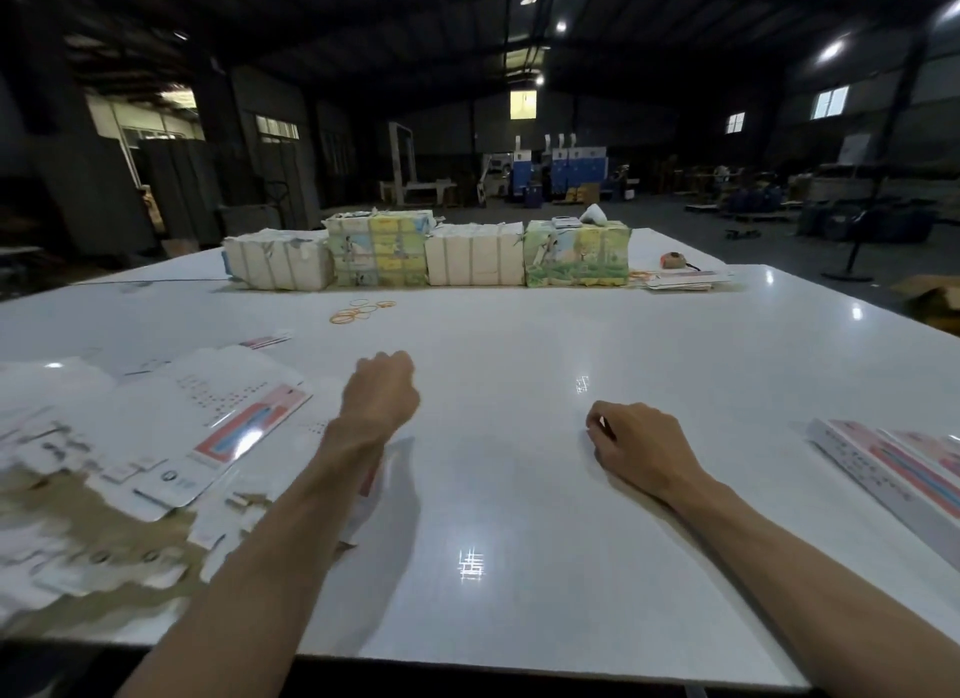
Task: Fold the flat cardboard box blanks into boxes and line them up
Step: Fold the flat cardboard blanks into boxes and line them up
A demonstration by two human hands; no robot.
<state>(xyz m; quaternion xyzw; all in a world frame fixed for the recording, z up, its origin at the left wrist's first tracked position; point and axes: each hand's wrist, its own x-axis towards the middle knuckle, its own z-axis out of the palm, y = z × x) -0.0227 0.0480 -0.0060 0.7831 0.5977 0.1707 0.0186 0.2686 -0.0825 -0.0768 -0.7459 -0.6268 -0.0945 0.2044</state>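
A loose pile of flat white box blanks with pink-red and blue print lies spread over the left side of the white table. One more blank lies partly hidden under my left forearm. Folded long boxes lie side by side at the right edge. My left hand hovers right of the pile, back turned up, fingers curled in, with nothing visible in it. My right hand rests on the bare tabletop left of the folded boxes, fingers loosely curled, holding nothing.
Bundled packs stand in a row across the table's far side, with rubber bands in front of them. A small stack of blanks and a tape measure lie at far right. A dark warehouse floor lies beyond.
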